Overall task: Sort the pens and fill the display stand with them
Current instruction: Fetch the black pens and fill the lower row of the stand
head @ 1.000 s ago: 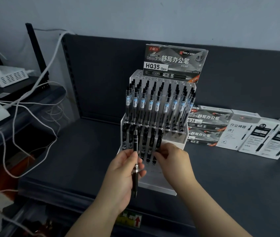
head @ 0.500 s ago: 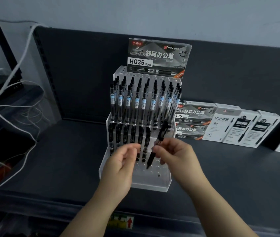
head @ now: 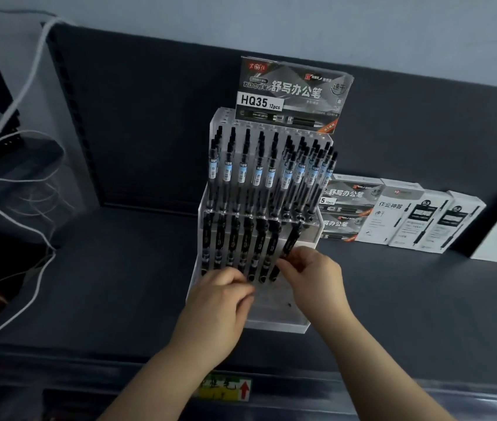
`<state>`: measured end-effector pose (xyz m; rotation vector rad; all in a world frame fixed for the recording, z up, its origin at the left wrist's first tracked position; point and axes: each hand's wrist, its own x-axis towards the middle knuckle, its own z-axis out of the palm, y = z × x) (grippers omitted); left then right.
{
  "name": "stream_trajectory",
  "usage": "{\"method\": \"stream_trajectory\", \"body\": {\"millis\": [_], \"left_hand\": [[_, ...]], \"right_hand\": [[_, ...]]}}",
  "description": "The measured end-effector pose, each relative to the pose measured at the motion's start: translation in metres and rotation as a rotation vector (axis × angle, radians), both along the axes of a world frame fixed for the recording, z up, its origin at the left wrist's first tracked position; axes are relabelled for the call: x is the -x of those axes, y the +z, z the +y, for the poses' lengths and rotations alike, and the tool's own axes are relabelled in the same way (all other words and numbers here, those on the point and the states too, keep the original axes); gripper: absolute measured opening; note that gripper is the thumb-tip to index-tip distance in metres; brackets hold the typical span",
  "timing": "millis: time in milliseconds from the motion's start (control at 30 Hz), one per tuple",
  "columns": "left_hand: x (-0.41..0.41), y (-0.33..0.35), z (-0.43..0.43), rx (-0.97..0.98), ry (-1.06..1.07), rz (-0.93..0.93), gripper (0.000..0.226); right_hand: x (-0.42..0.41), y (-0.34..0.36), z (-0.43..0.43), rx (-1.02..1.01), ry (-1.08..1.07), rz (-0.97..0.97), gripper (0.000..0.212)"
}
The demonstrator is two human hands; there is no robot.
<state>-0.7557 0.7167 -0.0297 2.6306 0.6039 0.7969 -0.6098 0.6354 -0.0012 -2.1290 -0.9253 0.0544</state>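
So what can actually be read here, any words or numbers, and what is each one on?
"HQ35 12pcs", "舒写办公笔", "速干": grey cardboard pen box atop the clear acrylic display stand.
"舒写办公笔", "12pcs": stacked grey boxes right of it.
"作业神器", "速干": white carton.
"0.5": next white carton.
Yellow shelf-edge sticker and pale blue pen labels: too blurred.

The display stand (head: 277,322) was clear acrylic, glossy, with bright edges. The upper pens (head: 242,174) had see-through plastic barrels with pale paper labels and black plastic tops. The lower pens (head: 233,238) and the tilted pen (head: 290,241) were black plastic with a dull sheen. The HQ35 box (head: 294,92) looked like glossy printed card, the white boxes (head: 405,217) like matt card. The shelf (head: 119,268) was dark, smooth and matt. The cables (head: 28,86) had smooth white plastic sheaths.
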Motion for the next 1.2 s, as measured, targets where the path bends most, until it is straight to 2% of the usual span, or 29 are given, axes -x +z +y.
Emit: {"method": "stream_trajectory", "body": {"millis": [133, 400, 600, 700, 833, 900, 967, 1067, 1200], "left_hand": [[0.001, 0.000, 0.004, 0.017, -0.039, 0.010, 0.012], [0.002, -0.002, 0.010, 0.015, -0.084, 0.014, 0.013], [0.004, -0.001, 0.009, 0.027, -0.078, 0.019, 0.014], [0.004, 0.001, 0.011, 0.053, -0.082, 0.047, 0.016], [0.003, 0.007, 0.005, 0.151, -0.014, -0.005, 0.021], [-0.007, 0.015, -0.010, 0.104, 0.034, -0.072, 0.020], [-0.029, 0.023, -0.040, 0.070, -0.006, -0.116, 0.020], [-0.073, 0.026, -0.103, 0.091, -0.136, -0.046, 0.027], [-0.139, 0.018, -0.202, 0.079, -0.267, 0.151, 0.046]], "right_hand": [[0.004, 0.003, 0.002, 0.058, -0.023, -0.066, 0.023], [0.012, 0.011, 0.007, 0.196, -0.016, -0.155, 0.018], [0.013, 0.007, 0.006, 0.150, -0.049, -0.063, 0.014], [0.015, 0.005, -0.004, 0.091, -0.049, 0.008, 0.024], [0.008, -0.003, -0.048, 0.105, -0.041, -0.060, 0.033], [-0.002, -0.008, -0.080, 0.135, -0.045, -0.085, 0.042], [-0.015, -0.012, -0.116, 0.167, -0.050, -0.080, 0.050], [-0.040, -0.016, -0.178, 0.232, -0.049, -0.093, 0.060], [-0.085, -0.019, -0.280, 0.304, -0.097, -0.097, 0.069]]}}
